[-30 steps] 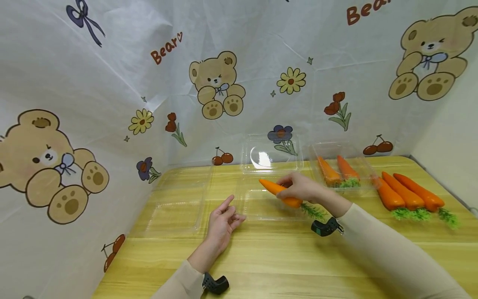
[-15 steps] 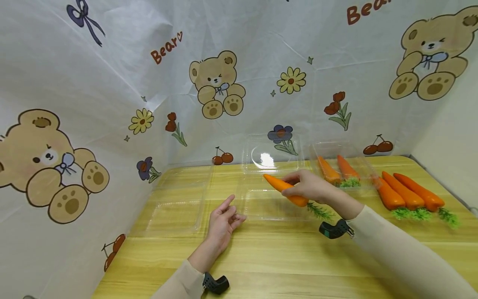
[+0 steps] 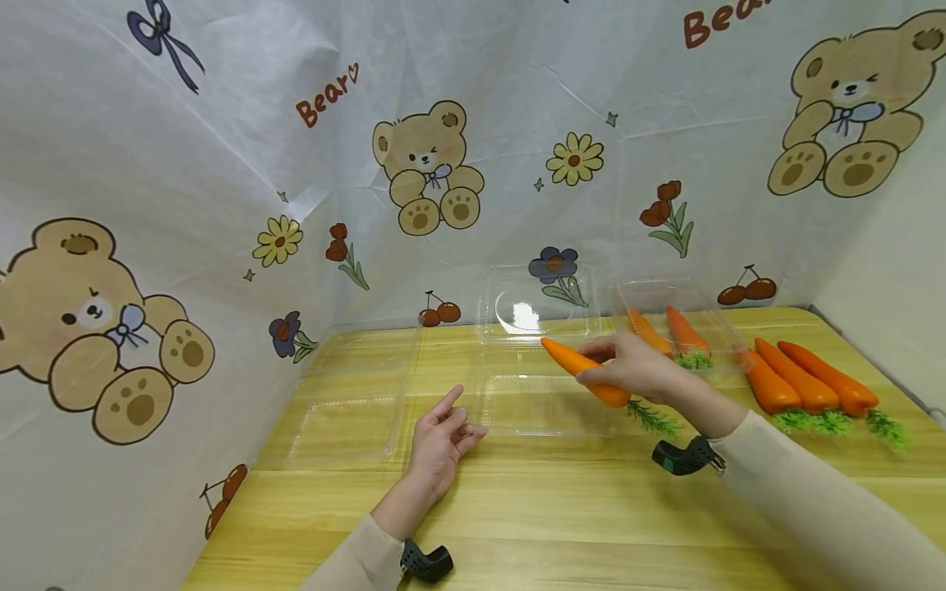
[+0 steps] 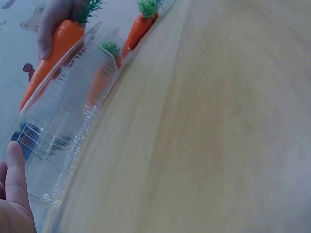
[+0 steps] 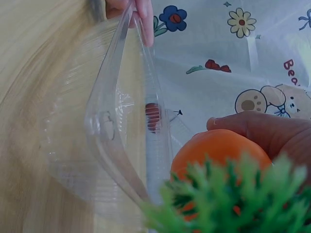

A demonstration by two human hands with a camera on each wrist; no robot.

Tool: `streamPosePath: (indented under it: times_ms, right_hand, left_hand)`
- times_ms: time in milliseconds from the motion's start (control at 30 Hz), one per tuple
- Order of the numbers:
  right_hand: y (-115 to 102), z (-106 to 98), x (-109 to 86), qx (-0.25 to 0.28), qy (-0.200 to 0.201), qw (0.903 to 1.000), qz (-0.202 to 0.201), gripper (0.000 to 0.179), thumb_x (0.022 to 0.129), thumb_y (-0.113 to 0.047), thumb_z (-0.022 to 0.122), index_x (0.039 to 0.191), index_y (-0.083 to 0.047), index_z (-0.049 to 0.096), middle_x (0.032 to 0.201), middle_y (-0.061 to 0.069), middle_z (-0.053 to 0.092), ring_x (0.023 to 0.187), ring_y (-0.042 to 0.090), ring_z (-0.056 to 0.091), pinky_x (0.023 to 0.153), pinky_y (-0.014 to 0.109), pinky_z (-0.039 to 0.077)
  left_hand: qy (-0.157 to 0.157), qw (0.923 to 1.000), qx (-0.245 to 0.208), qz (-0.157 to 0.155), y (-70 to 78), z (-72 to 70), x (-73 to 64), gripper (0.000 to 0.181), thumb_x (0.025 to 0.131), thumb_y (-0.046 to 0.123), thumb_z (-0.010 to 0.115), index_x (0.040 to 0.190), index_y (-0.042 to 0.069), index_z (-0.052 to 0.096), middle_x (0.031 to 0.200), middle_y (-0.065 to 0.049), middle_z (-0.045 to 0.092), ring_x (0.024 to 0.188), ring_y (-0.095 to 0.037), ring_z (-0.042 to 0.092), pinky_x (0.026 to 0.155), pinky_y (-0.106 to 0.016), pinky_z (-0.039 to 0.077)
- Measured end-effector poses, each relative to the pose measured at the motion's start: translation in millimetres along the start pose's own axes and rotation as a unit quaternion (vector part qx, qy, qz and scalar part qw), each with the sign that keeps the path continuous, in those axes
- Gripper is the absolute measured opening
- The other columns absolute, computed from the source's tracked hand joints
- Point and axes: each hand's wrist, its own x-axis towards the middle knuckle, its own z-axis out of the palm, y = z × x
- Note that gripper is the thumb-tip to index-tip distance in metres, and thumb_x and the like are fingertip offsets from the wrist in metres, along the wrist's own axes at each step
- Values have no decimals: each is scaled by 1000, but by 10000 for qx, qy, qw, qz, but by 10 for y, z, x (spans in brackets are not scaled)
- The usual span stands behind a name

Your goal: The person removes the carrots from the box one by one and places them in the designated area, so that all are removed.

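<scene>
My right hand (image 3: 641, 368) pinches an orange toy carrot (image 3: 563, 355) between thumb and fingers, its tip pointing up and left, its green leafy top (image 5: 233, 199) trailing toward the wrist. The carrot is over the right part of a clear plastic box (image 3: 517, 409), whose hinged lid (image 3: 510, 287) stands raised behind. At that box's left side, my left hand (image 3: 436, 447) lies with forefinger extended and other fingers loosely bent. In the left wrist view, the forefinger (image 4: 15, 167) is right at the box's rim, and the left hand holds nothing.
Behind the right hand, a second clear box (image 3: 727, 324) contains two carrots (image 3: 689, 330). Three loose carrots (image 3: 801, 377) lie side by side to its right. Another clear box (image 3: 347, 427) stands at the left. A bear-print cloth (image 3: 473, 164) hangs behind the wooden table (image 3: 562, 509).
My right hand has moved to the right with the carrot, from over the middle of the box toward its right side. The left hand has stayed in place.
</scene>
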Motion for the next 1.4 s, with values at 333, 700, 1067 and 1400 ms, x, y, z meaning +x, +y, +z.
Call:
streamPosePath:
  times_ms: [333,700,1067,1400]
  right_hand:
    - [69,-165,-132,-13,114,9998,159,59,96,-24,74,144,4,56,134,28,60,97,26,66,75,35,61]
    - [174,-407,-250,-63,248,9994,254,58,97,-26,73,143,5,56,128,25,62,97,25,64,77,32,61]
    - [253,-570,-400,-37,281,9980,566,62,97,-28,73,145,5,53,131,26,59,94,23,63,72,30,60]
    - [422,-856,-564,-456,445,9948,799,72,102,-36,67,152,8,41,140,32,53,95,22,63,72,30,60]
  left_hand:
    - [-30,10000,-27,-3,13,0,-9,55,108,0,45,161,5,32,98,2,47,74,-6,63,88,-30,64]
    - [-76,10000,-45,-7,37,-5,-15,55,108,0,45,161,5,32,101,1,46,76,-7,63,89,-30,64]
    - [-89,9999,-40,30,21,-7,-16,56,108,-1,45,162,4,31,101,1,46,76,-8,63,89,-31,64]
    - [-119,9999,-20,6,8,-3,-4,55,108,0,45,162,6,32,102,1,46,77,-7,63,91,-32,64]
